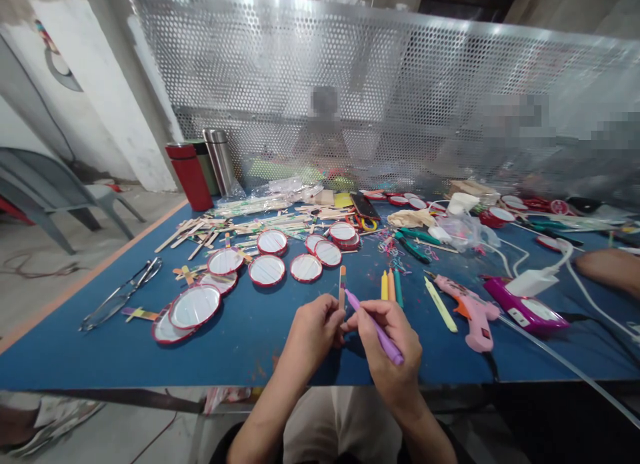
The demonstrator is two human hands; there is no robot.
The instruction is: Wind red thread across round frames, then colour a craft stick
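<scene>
Upright between the fingers of my left hand (315,327) is a wooden craft stick (343,287), its upper end coloured orange with a darker band below. My right hand (393,344) grips a purple marker (380,334), its tip touching or very close to the stick. Just beyond the right hand lie a yellow marker (385,286), an orange marker (392,285) and a teal marker (399,289). A pale yellow-green marker (441,305) lies farther right. Left of my hands are several round red-rimmed mirrors (267,270), some stacked.
A pink glue gun (471,311) and a purple power strip (525,307) with white cables lie at the right. Loose craft sticks (200,232), pliers (413,244) and bottles (189,177) stand farther back before a perforated metal panel (300,64). Eyeglasses (123,294) rest at the left.
</scene>
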